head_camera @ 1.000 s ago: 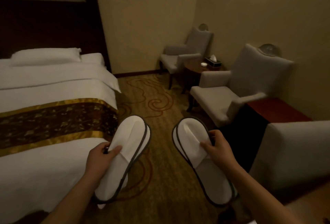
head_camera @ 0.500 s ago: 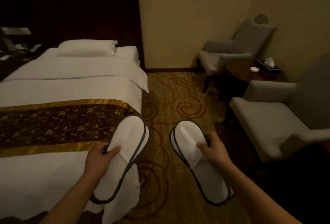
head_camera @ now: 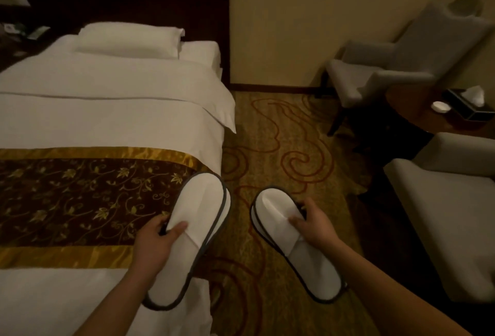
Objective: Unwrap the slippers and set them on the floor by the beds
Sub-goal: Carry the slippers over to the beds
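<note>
- The left hand [head_camera: 156, 239] has its grip clamped on a pair of flat white slippers [head_camera: 197, 218] — thumb on top of the upper, fingers underneath, two dark-edged soles stacked one on the other.
- The right hand [head_camera: 314, 224] pinches a second stacked pair [head_camera: 278, 222] the same way, at the mouth of the upper.
- Both pairs are in the air, no wrapper visible on either: the left one hangs over the corner of the bed [head_camera: 107, 110] and its brown-and-gold runner [head_camera: 80, 196], the right one over the patterned carpet [head_camera: 276, 148].
- The step in hand looks like placement, so bend or crouch before letting go — dropped from this height, such light slippers would likely flip or scatter.
- Aim for the open carpet strip between the bed's side and the grey armchairs [head_camera: 388, 68], close along the bed.
- Each stack probably needs splitting; set one pair down first to free a hand.
- Lay them soles down, side by side, clear of the hanging sheet.
</note>
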